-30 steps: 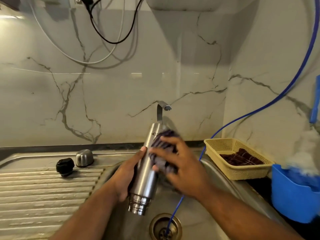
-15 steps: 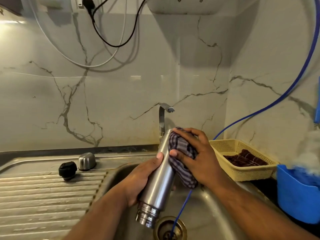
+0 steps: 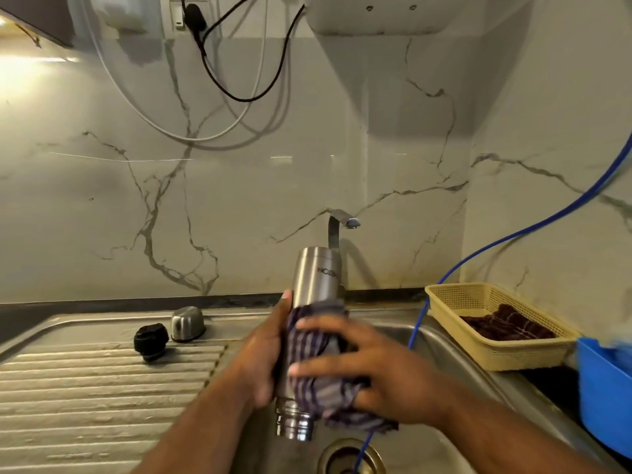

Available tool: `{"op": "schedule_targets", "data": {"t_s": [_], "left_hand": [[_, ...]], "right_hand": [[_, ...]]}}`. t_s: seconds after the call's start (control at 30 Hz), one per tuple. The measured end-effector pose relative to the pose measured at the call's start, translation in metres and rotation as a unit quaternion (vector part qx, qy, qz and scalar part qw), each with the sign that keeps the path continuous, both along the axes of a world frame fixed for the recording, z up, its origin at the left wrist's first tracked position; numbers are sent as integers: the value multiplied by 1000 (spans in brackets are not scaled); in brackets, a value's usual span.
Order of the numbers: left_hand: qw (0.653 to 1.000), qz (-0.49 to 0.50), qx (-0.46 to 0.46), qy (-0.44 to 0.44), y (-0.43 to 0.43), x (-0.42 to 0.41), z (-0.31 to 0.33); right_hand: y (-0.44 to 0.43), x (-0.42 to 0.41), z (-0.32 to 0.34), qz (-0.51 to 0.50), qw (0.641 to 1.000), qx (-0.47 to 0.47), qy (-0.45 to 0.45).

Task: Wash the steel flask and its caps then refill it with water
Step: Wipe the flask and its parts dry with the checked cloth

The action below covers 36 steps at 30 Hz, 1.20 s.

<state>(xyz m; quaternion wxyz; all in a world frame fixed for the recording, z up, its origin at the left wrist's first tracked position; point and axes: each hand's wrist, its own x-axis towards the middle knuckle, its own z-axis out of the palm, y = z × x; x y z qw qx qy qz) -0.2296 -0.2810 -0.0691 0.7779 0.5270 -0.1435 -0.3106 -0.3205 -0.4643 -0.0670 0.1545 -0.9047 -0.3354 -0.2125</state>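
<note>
Gripping the steel flask in our left hand, we squeeze a striped cloth round it with our right hand.

The ribbed drainboard lies open on the left up to the black cap and steel cap at its back, whereas the flask and striped cloth fill the middle of the basin, with the tap just behind, the blue hose dropping into the drain, and a yellow basket blocking the right.
</note>
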Motion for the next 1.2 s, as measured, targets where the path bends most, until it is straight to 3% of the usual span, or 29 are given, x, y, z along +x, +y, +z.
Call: {"op": "schedule_targets", "data": {"t_s": [0.13,0.2,0.4,0.5,0.63,0.7,0.87,1.0,1.07,1.13,1.2], "left_hand": [[997,-28,24,-61,-12,-12,1],[996,-7,46,-74,-12,-16,0],[1000,11,-1,17,-1,-2,-4],[999,20,37,-20,-2,0,-5],[998,-5,42,-43,-8,-10,-2],[999,-33,11,-20,-6,-15,1],[999,-31,-21,20,-2,-2,-3],[997,15,51,-62,-4,-6,-2],[997,9,55,-55,-6,-10,-1],[999,-3,30,-43,-4,-14,1],[999,-30,-23,-10,-2,-11,2]], "right_hand": [[-15,6,-1,-82,975,185,-95],[-8,6,-2,-98,966,224,-80],[13,1,-6,12,1000,-10,27],[1,5,-5,-9,997,78,0],[-14,9,-5,-126,967,210,-68],[-7,4,-3,-122,970,206,-42],[8,-2,0,12,997,81,-12],[-17,6,0,-117,969,207,-59],[-22,8,-1,-167,946,262,-91],[-14,5,0,-144,955,248,-74],[-1,-2,3,-70,985,156,-26]]}}
